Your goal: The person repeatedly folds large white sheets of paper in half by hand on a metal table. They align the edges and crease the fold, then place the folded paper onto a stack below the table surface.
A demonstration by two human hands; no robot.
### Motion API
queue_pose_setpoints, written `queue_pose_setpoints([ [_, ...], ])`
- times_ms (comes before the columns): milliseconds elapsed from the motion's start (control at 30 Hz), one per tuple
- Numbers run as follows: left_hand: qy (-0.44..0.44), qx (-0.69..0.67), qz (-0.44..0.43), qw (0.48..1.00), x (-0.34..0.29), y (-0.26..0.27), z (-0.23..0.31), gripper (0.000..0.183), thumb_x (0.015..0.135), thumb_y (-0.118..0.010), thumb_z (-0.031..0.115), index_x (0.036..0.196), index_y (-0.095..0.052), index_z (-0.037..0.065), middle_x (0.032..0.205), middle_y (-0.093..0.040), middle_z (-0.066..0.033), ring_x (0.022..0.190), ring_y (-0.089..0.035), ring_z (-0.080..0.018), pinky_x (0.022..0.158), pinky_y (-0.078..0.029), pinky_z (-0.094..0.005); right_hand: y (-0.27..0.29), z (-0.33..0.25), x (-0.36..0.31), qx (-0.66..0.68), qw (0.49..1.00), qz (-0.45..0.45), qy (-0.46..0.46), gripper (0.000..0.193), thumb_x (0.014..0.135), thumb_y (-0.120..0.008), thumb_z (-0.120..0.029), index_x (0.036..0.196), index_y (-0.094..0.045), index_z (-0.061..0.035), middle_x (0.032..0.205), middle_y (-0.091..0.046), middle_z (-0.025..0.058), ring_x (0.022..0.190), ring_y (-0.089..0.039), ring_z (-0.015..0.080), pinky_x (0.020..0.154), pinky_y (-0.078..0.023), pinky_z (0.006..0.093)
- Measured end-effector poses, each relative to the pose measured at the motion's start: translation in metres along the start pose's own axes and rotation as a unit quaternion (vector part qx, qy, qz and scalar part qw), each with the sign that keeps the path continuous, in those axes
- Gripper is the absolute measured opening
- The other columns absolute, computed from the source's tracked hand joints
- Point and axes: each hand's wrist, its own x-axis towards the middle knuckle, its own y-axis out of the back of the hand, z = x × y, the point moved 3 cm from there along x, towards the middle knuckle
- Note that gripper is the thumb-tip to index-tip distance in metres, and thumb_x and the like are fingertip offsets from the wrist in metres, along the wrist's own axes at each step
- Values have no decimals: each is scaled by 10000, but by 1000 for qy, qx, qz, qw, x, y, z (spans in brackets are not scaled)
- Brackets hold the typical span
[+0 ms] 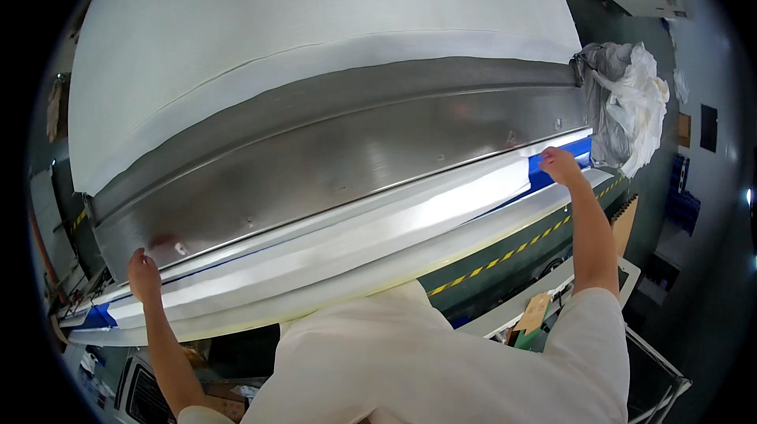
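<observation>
A broad steel plate spans the machine in front of me. Along its near edge lies a long white cloth strip, over a blue surface that shows at both ends. My left hand is raised at the left end of the plate, its fingers bent together near the plate's lower edge. Over the blue part at the right end, just past the cloth's end, is my right hand with curled fingers. Whatever either hand pinches is too small or hidden to make out.
White fabric covers the machine beyond the plate. Crumpled whitish plastic sheeting hangs at its right end. A pale rail runs between me and the cloth. Yellow-black tape marks the green floor; a frame with cardboard stands at lower right.
</observation>
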Motion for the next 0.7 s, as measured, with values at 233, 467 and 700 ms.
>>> queue_pose_setpoints([
  [233,-85,-90,144,982,0,-37,-15,308,777,-610,144,1073,-605,58,1052,-617,-150,957,-586,-333,834,-470,-432,-18,-148,-13,-102,990,27,99,199,812,-558,-247,857,-608,-60,880,-642,158,847,-595,375,736,-479,473],
  [467,-58,-102,264,957,44,2,3,377,844,-564,228,1187,-531,74,1218,-539,-122,1097,-509,-316,933,-387,-457,9,-357,-41,-13,954,82,288,193,831,-581,-250,871,-650,-75,748,-640,155,713,-609,367,638,-479,453],
  [700,-11,-162,291,943,78,-11,-5,378,874,-544,266,1196,-531,68,1257,-514,-121,1227,-438,-295,1058,-286,-452,16,-649,-74,14,863,29,504,182,863,-549,-236,924,-633,-86,789,-636,120,758,-603,316,685,-474,404],
])
